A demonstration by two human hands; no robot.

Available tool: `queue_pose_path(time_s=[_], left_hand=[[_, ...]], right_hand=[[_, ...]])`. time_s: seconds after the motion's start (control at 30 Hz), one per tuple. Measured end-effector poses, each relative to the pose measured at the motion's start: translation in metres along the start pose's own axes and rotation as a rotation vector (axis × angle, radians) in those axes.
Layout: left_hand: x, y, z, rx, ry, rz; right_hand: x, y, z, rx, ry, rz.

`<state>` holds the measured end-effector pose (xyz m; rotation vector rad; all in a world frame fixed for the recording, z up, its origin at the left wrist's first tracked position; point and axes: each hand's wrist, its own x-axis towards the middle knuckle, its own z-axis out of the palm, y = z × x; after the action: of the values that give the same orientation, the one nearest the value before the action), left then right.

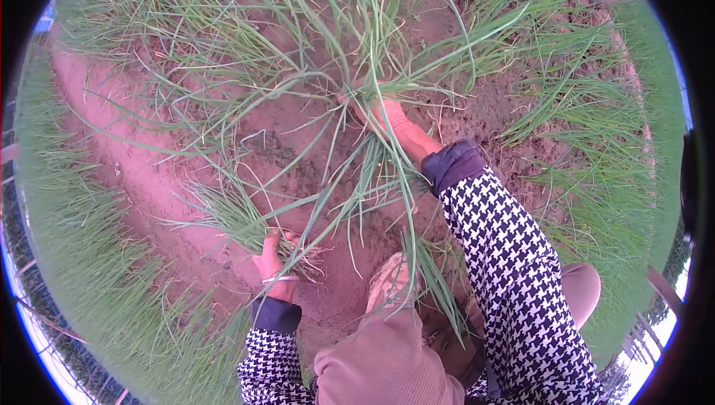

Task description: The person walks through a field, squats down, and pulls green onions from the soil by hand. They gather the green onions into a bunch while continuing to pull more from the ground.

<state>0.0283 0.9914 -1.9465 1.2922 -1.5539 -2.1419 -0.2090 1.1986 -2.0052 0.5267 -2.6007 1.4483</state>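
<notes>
A bundle of thin green stalks (234, 215) with pale roots is held low on the left by my left hand (272, 256), its fingers wrapped round the root end. My right hand (383, 116) reaches forward to the base of a clump of long green leaves (365, 40) at the upper middle. The fingers close round the clump near the soil, partly hidden by leaves. Long leaves fan out over both forearms. More loose green stalks (432, 274) lie beside my shoe.
Reddish-brown soil (287, 125) lies between the plants. Dense green rows (82, 256) grow on the left, with more plants (596, 122) on the right. My shoe (391, 282) and bent knee (380, 364) are at the bottom middle.
</notes>
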Motion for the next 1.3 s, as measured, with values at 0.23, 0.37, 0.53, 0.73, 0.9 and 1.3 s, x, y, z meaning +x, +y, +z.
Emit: queue_pose_path(time_s=[0.23,0.37,0.53,0.73,0.9,1.3], left_hand=[[0.016,-0.01,0.004,-0.051,-0.017,0.013],[0.048,-0.003,-0.005,-0.038,-0.057,-0.009],[0.072,0.033,-0.006,-0.039,-0.029,0.088],[-0.035,0.199,0.078,0.013,-0.567,0.302],[-0.303,0.451,0.197,0.011,-0.646,0.126],[-0.231,0.625,0.194,-0.096,-0.849,0.034]], right_hand=[[0.02,-0.027,-0.101,1.178,-0.534,0.546],[0.022,-0.037,-0.155,0.628,-0.277,0.385],[0.043,-0.075,-0.225,0.84,0.083,0.12],[0.071,-0.238,-0.243,0.662,0.008,0.133],[0.103,-0.489,-0.383,0.362,-0.301,-0.125],[0.166,-0.618,-0.314,0.052,0.165,-0.273]])
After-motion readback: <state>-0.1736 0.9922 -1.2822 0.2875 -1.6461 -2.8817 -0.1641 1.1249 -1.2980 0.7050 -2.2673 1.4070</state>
